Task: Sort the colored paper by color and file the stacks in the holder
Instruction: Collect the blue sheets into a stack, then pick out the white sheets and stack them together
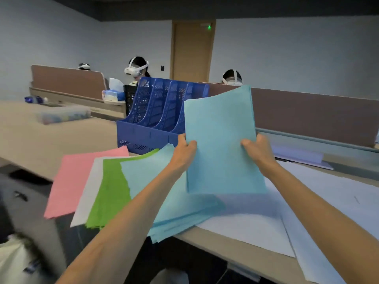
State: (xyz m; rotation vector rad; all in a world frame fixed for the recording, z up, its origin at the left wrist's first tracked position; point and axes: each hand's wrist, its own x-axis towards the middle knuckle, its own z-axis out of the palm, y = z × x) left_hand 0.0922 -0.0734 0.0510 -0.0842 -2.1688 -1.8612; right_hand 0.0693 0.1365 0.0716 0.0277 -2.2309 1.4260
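I hold a light blue paper stack (221, 140) upright above the desk. My left hand (185, 147) grips its left edge and my right hand (256, 147) grips its right edge. Behind it stands the blue file holder (151, 119) with several slots, none showing paper. On the desk below lie fanned piles: pink paper (82, 177) at the far left, then white paper (87, 193), green paper (111, 191), and more light blue paper (176, 208) under my left forearm.
Large white sheets (307, 201) cover the desk to the right. A brown partition (307, 113) runs behind the desk. A clear plastic box (63, 115) sits at the far left, a tissue pack (111, 95) behind. People with headsets sit beyond the partitions.
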